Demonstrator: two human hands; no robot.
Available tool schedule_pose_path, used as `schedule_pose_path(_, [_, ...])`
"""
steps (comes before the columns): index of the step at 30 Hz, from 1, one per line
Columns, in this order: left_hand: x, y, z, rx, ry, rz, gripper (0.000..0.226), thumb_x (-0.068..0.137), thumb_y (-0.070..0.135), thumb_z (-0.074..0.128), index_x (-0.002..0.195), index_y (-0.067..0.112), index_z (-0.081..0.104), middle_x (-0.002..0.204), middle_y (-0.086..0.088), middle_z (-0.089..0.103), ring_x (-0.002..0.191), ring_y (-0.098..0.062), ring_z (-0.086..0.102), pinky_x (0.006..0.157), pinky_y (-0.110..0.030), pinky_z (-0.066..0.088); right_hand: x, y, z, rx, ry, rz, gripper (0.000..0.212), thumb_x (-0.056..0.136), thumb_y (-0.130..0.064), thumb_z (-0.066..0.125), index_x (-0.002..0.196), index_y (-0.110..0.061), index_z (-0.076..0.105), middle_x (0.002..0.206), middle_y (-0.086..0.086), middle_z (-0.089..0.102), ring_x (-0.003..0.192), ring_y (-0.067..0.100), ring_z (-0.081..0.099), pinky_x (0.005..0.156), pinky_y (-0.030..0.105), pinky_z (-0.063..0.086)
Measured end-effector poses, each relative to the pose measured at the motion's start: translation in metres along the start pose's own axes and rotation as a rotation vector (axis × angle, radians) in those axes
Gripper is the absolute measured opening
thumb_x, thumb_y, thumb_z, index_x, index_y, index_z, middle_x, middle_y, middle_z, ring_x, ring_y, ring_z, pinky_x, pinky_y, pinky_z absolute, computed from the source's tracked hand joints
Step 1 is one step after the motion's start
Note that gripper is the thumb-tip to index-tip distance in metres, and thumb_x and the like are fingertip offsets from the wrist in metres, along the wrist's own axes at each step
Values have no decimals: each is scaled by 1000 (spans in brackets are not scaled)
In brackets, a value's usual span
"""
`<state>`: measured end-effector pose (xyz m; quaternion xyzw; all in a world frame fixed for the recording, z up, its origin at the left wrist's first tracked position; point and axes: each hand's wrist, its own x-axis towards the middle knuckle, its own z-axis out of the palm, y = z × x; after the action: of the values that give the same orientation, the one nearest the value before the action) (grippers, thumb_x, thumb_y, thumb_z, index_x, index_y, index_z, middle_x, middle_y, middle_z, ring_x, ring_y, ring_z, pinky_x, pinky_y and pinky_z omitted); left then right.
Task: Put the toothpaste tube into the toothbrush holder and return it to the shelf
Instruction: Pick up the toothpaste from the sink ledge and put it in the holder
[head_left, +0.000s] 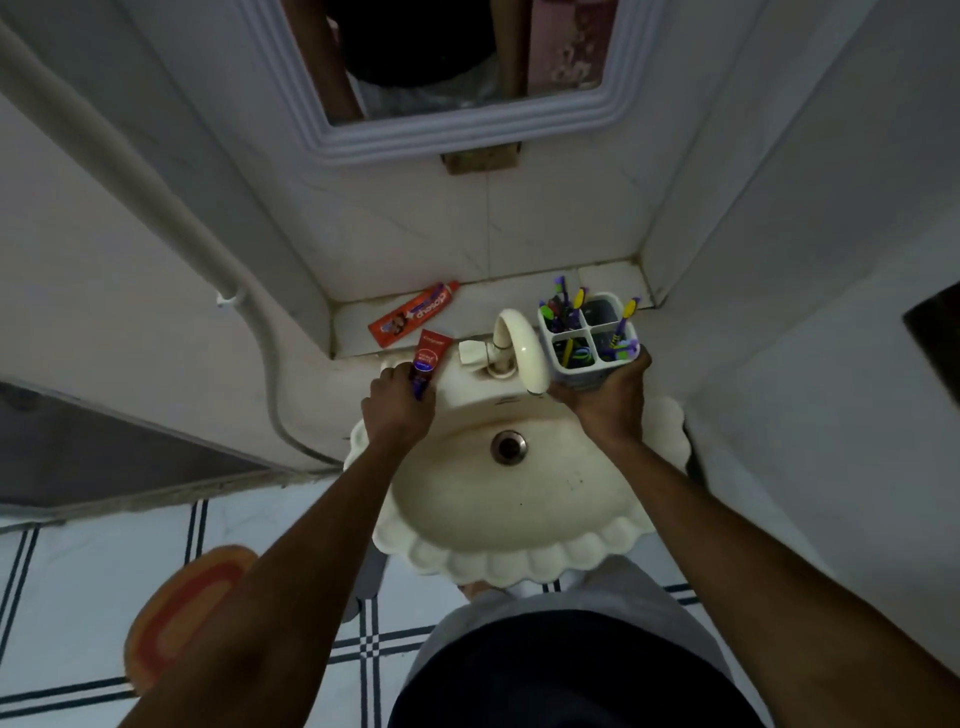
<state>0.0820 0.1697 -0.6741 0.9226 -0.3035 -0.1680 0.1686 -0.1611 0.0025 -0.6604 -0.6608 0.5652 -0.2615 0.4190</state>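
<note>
My left hand (397, 410) grips a dark red toothpaste tube (429, 358) by its lower end, holding it upright over the sink's back left rim. My right hand (608, 397) holds the white four-compartment toothbrush holder (587, 340) from below, to the right of the tap. Several toothbrushes with purple, yellow and green handles stand in its compartments. The far right compartment looks nearly empty. A second, orange toothpaste tube (413, 315) lies flat on the tiled shelf (608, 283) behind the sink.
A cream tap (519, 348) curves over the scalloped cream sink (519, 561) between my hands. A white-framed mirror (447, 119) hangs above the shelf. Walls close in on both sides. An orange mat (182, 613) lies on the tiled floor at the left.
</note>
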Motion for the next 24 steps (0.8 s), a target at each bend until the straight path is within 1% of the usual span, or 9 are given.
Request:
schedule_pose_path(2, [6,-5,0,23,-12,6,48,96,42,70,134,15,64,124,-13,69,112,-36,65,94,-50,55,-2,1,1,29,-15,6,140,54,-49,111,159,-7,28,160,9,60,141,28,64,108,42,59])
schedule_pose_path(5, [7,-5,-2,-161,-61,-14,38,95,39,72,124,14,73,115,-10,76,103,-32,71,90,-45,59,-4,0,-5,98,-27,10,144,50,-66,104,157,-7,30,153,0,61,136,18,64,103,27,54])
schedule_pose_path(10, [-5,6,-18,-665,-34,-214,21,96,34,69,93,19,82,92,-6,80,92,-33,75,81,-41,60,-4,2,-19,129,-96,9,128,60,-52,110,157,-12,36,141,-14,60,127,6,63,89,-1,47])
schedule_pose_path(12, [-13,20,-35,-841,-36,-235,18,101,26,65,96,16,79,97,-12,79,97,-37,75,82,-42,62,-3,4,-22,116,-102,5,125,63,-52,110,157,-12,36,141,-13,61,126,7,64,87,-3,46])
schedule_pose_path(14, [-20,39,-55,-945,-18,-191,20,106,24,58,100,18,76,105,-13,76,105,-35,74,86,-42,65,-2,5,-25,105,-108,-6,126,63,-56,108,157,-14,36,140,-13,61,125,9,66,90,4,50])
schedule_pose_path(16, [-25,65,-75,-962,13,-106,20,108,26,57,103,25,76,106,-10,75,101,-27,74,83,-42,65,-1,7,-28,94,-114,-11,128,61,-60,108,158,-16,36,138,-15,62,124,9,67,96,18,56])
schedule_pose_path(18, [-25,90,-93,-932,34,31,19,106,26,63,119,25,76,107,-3,76,92,-16,75,77,-37,64,0,7,-29,88,-121,-18,130,60,-65,107,157,-19,35,137,-15,64,122,9,69,99,28,59])
schedule_pose_path(20, [-23,116,-106,-835,24,192,33,102,24,71,135,21,72,116,2,75,93,-10,74,73,-26,62,1,5,-32,71,-130,-18,128,59,-67,107,156,-19,37,136,-14,65,120,10,69,97,29,60])
schedule_pose_path(24, [-15,160,-111,-474,5,461,44,95,30,80,136,22,71,125,4,71,103,-8,68,84,-20,56,8,3,-34,63,-176,-14,126,59,-67,106,153,-19,38,137,-12,65,121,12,69,96,28,59])
